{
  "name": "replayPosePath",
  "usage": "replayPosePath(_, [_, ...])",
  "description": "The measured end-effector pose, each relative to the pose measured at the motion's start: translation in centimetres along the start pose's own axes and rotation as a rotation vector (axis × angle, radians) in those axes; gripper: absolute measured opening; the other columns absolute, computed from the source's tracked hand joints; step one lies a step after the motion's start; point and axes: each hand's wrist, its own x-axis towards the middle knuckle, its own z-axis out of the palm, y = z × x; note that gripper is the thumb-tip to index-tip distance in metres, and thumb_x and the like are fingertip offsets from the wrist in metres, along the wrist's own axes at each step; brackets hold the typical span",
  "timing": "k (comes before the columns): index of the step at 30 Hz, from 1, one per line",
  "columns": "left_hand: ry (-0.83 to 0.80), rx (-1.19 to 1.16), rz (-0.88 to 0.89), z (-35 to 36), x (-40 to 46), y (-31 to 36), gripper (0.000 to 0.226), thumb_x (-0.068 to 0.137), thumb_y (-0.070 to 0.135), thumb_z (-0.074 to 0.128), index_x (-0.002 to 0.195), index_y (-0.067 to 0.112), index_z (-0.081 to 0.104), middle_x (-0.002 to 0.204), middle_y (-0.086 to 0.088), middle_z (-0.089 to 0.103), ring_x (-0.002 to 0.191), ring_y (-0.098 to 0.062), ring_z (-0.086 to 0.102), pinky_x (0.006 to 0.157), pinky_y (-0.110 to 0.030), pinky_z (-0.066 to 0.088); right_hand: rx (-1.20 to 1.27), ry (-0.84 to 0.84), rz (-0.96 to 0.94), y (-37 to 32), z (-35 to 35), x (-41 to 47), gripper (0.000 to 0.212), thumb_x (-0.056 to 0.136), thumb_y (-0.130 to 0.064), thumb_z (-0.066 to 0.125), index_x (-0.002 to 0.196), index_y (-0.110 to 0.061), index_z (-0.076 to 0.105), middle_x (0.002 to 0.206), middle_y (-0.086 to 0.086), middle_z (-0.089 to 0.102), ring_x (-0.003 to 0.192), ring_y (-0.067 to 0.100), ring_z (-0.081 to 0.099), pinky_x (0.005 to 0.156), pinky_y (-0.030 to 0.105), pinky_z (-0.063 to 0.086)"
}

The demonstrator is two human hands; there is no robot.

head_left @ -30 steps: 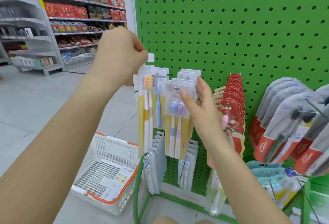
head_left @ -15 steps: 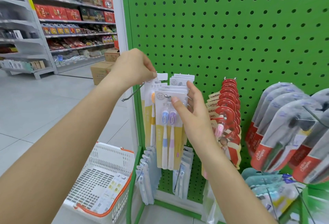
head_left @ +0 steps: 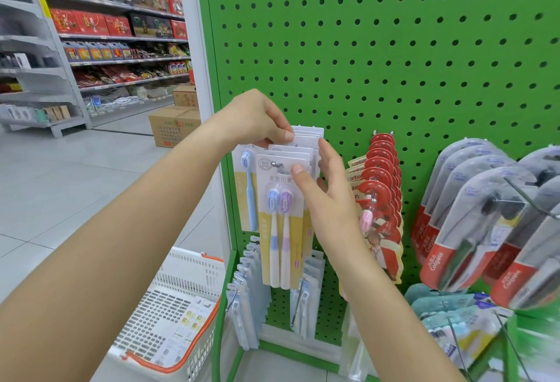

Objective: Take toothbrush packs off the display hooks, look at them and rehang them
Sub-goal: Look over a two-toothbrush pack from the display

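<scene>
Entry: twin toothbrush pack (head_left: 283, 218), flat glossy card with clear blister, blue and lilac brushes, hanging on its wire hook (head_left: 275, 164) on the green perforated pegboard (head_left: 378, 57). My left hand (head_left: 257, 117) pinches the stacked card tops behind; my right hand (head_left: 325, 196) grips the front pack's edge, thumb on its face. I judge rehanging nearly done; other rows untouched.

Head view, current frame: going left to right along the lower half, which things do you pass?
White basket → yellow two-brush pack on its hook, right hand at its edge → red-topped packs → Colgate packs. The left hand pinches cards above, so I leave it out of the order.
</scene>
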Motion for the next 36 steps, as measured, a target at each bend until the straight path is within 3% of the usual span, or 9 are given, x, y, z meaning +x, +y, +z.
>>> replayPosePath(3, [-0.032,0.002,-0.017,0.1,0.2,-0.1,0.005,0.082,0.017,0.077,0.079,0.020,0.075,0.072,0.003,0.067,0.064,-0.005,0.059,0.054,-0.007,0.048,0.037,0.029,0.016,0.1,0.3,0.2,0.078,0.075,-0.061,0.057,0.145,-0.041,0.029,0.150,-0.015,0.036,0.139,0.004,0.032,0.114,0.044,0.030])
replayPosePath(8, [-0.053,-0.001,-0.021,0.1,0.5,-0.3,0.007,0.087,0.021,0.072,0.083,0.017,0.075,0.072,0.005,0.068,0.061,-0.001,0.060,0.054,-0.008,0.049,0.042,0.013,0.010,0.2,0.1,0.3,0.070,0.087,-0.046,0.058,0.148,-0.037,0.026,0.152,-0.015,0.032,0.139,0.000,0.026,0.117,0.041,0.026])
replayPosePath(13, [0.127,0.076,0.007,-0.1,1.9,-0.5,0.007,0.090,0.019,0.069,0.084,0.016,0.072,0.090,-0.008,0.074,0.085,-0.020,0.071,0.088,-0.034,0.056,0.025,0.012,0.002,-0.2,0.2,0.7,0.066,0.092,-0.041,0.058,0.148,-0.034,0.025,0.152,-0.016,0.030,0.136,-0.002,0.025,0.117,0.035,0.023])
replayPosePath(15, [0.068,0.157,-0.001,0.3,2.2,-0.5,0.004,0.089,0.022,0.070,0.087,0.019,0.072,0.094,-0.005,0.073,0.091,-0.022,0.069,0.092,-0.037,0.054,0.018,0.004,0.000,-0.2,0.3,0.9,0.065,0.093,-0.036,0.058,0.148,-0.034,0.024,0.146,-0.018,0.031,0.132,-0.004,0.025,0.115,0.030,0.023])
replayPosePath(17, [-0.016,0.152,-0.016,0.6,2.5,-0.8,0.008,0.088,0.025,0.072,0.089,0.018,0.074,0.095,-0.006,0.073,0.091,-0.024,0.068,0.089,-0.036,0.056,0.020,0.003,0.001,-0.3,0.3,0.9,0.065,0.093,-0.035,0.058,0.149,-0.034,0.024,0.141,-0.020,0.032,0.129,-0.006,0.026,0.110,0.024,0.023])
replayPosePath(20, [-0.078,0.095,-0.046,0.7,2.8,-0.9,0.012,0.087,0.027,0.073,0.093,0.016,0.074,0.092,-0.002,0.070,0.076,-0.014,0.062,0.066,-0.017,0.052,0.017,-0.008,0.008,-0.2,0.2,0.7,0.065,0.093,-0.036,0.057,0.149,-0.035,0.023,0.139,-0.022,0.031,0.129,-0.007,0.026,0.106,0.020,0.022])
replayPosePath(25, [-0.015,0.023,-0.057,1.0,2.8,-0.8,0.011,0.085,0.020,0.075,0.092,0.012,0.075,0.077,0.002,0.068,0.063,-0.006,0.058,0.051,-0.010,0.046,0.022,-0.006,0.002,-0.3,0.1,0.6,0.065,0.093,-0.035,0.058,0.149,-0.035,0.023,0.138,-0.023,0.032,0.130,-0.007,0.027,0.107,0.021,0.022])
replayPosePath(31, [0.036,0.038,-0.049,-0.1,2.3,-0.9,0.012,0.084,0.015,0.075,0.092,0.007,0.075,0.080,-0.009,0.072,0.067,-0.012,0.065,0.074,-0.023,0.059,0.011,-0.009,0.002,-0.6,0.3,0.2,0.065,0.093,-0.036,0.059,0.148,-0.037,0.024,0.133,-0.025,0.033,0.125,-0.010,0.029,0.102,0.018,0.023])
replayPosePath(36, [0.081,0.093,-0.022,-0.7,0.6,-1.1,0.012,0.085,0.017,0.075,0.090,0.007,0.077,0.082,-0.011,0.073,0.073,-0.018,0.066,0.082,-0.032,0.059,0.006,-0.008,0.006,-0.9,0.4,-0.5,0.065,0.093,-0.037,0.057,0.148,-0.038,0.022,0.141,-0.022,0.030,0.131,-0.007,0.024,0.112,0.026,0.022])
